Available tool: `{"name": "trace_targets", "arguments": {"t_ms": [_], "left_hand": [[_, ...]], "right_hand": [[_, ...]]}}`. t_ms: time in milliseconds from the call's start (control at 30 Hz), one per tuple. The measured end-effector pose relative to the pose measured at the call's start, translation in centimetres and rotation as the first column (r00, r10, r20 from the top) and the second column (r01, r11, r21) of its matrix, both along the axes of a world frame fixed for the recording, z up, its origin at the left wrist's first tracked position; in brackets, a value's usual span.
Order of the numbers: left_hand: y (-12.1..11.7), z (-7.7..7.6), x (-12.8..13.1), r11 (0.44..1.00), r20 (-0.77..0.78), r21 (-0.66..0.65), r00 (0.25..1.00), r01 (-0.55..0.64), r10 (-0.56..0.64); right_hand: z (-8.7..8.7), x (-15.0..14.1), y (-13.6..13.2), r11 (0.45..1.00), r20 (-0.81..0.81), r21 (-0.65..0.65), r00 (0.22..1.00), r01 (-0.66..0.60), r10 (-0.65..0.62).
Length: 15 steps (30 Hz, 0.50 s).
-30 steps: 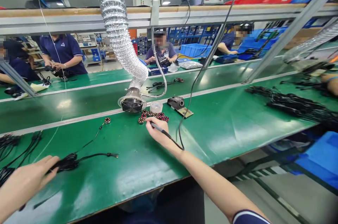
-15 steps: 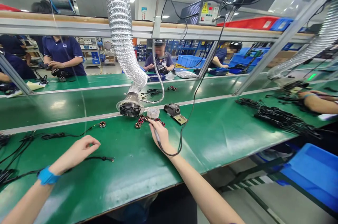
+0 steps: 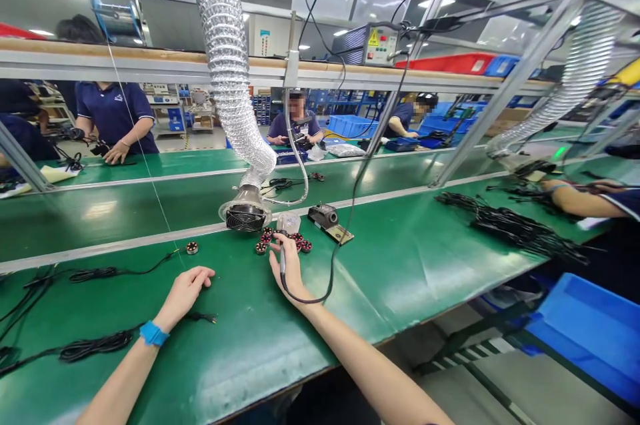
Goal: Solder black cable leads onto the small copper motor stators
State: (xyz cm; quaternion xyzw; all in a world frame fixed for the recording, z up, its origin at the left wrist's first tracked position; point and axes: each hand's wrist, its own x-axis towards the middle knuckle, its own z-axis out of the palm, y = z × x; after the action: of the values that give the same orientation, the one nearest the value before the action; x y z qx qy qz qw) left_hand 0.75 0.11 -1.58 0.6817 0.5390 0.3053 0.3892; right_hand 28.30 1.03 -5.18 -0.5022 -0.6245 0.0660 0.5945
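Note:
My right hand (image 3: 290, 268) is closed around a soldering iron (image 3: 283, 261), its cable looping down past my wrist. Just ahead of its fingers lies a cluster of small round motor parts with red and black windings (image 3: 306, 246), beside a small clear container (image 3: 289, 222). My left hand (image 3: 187, 291), with a blue wristband (image 3: 154, 333), hovers over the green bench with its fingers curled together; what they hold, if anything, is hidden. A thin solder wire (image 3: 150, 175) runs from the spool above down towards this hand. Behind it sits a single motor part (image 3: 192, 248) joined to a black cable.
A fume duct (image 3: 245, 215) hangs over the bench. The soldering iron stand (image 3: 327, 217) is right of the parts. Coiled black cables (image 3: 97, 345) lie at left, a cable bundle (image 3: 505, 221) at right. A blue bin (image 3: 590, 331) stands below the bench. Co-workers sit opposite and at right.
My left hand has moved right and slightly down, towards the bench's middle. My right hand has shifted a little left and down with the soldering iron. The camera view has tilted slightly upward.

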Motion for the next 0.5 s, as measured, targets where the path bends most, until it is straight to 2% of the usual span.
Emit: {"name": "trace_targets", "arguments": {"t_ms": [67, 167, 300, 433, 500], "left_hand": [[0.0, -0.2, -0.1, 1.000, 0.008, -0.010, 1.000, -0.013, 0.013], [-0.5, 0.0, 0.2, 0.999, -0.002, 0.023, 0.999, -0.046, 0.046], [-1.4, 0.3, 1.0, 0.997, -0.012, 0.017, 0.997, -0.079, 0.079], [-0.8, -0.2, 1.0, 0.992, -0.042, -0.039, 0.992, -0.118, 0.116], [-0.7, -0.5, 0.9, 0.989, -0.052, -0.066, 0.990, -0.131, 0.128]], "right_hand": [[0.0, -0.7, 0.7, 1.000, -0.054, -0.003, 0.999, 0.003, -0.003], [0.0, -1.5, 1.4, 1.000, -0.043, 0.001, 0.999, 0.001, -0.001], [-0.2, -1.8, 2.0, 0.999, 0.038, 0.041, 0.999, -0.007, 0.005], [-0.1, -1.7, 2.6, 0.995, 0.155, 0.064, 0.985, 0.073, -0.082], [0.0, -1.7, 2.1, 0.997, 0.188, 0.045, 0.980, 0.056, -0.064]]}}
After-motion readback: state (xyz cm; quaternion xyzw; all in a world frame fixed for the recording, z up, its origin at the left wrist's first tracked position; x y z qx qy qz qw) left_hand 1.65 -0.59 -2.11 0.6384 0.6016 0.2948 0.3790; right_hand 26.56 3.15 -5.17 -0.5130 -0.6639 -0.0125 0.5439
